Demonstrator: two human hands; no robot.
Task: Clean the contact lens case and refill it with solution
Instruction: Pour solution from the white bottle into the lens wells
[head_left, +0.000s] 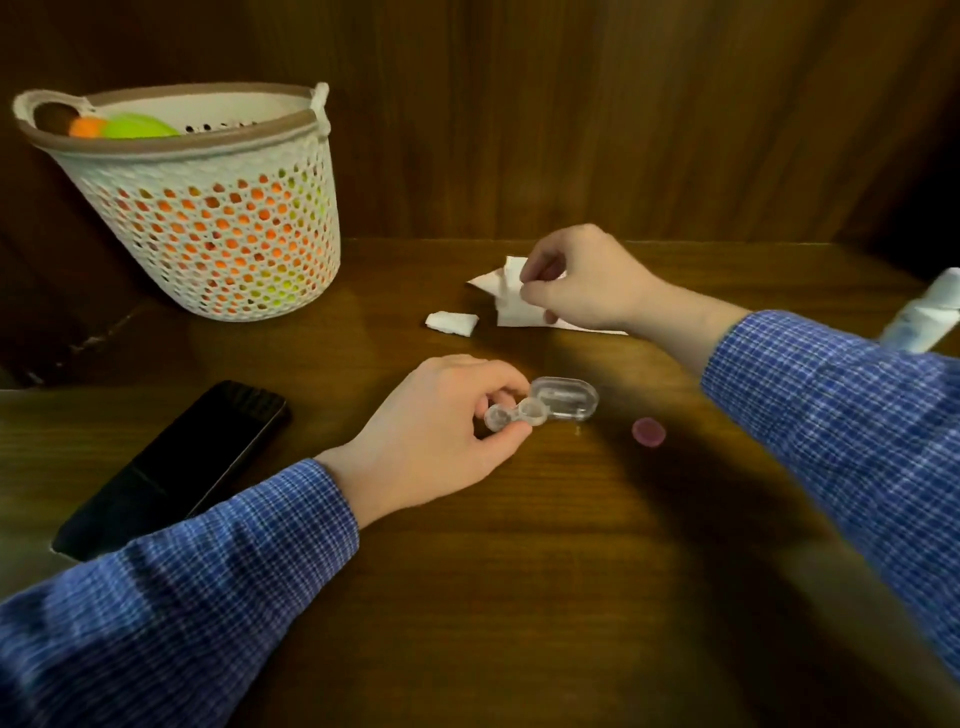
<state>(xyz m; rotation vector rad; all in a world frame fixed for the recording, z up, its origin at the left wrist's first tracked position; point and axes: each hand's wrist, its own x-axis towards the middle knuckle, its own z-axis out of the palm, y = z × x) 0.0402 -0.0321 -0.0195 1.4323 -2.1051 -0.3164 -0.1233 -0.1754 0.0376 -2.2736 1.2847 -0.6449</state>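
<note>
Dark wood panelling backs a brown wooden bench (519, 545), dimly lit. At ten o'clock stands a white perforated basket (223, 228) with orange and green things inside; a black phone (176, 467) lies at eight o'clock. Centre: the left hand (436, 436) pinches the clear contact lens case (514, 415), wells uncapped, just above the bench, beside a clear oblong box (566, 397). One maroon cap (649, 431) sits at three o'clock of the case, apart from it. The right hand (582, 283), at one o'clock, has its fingers (530, 291) closed on white tissue (511, 306); a torn scrap (452, 322) lies nearby. A white bottle (924, 317) shows at the right edge, likely solution. Judged stage: wiping under way; refilling and capping remain.
</note>
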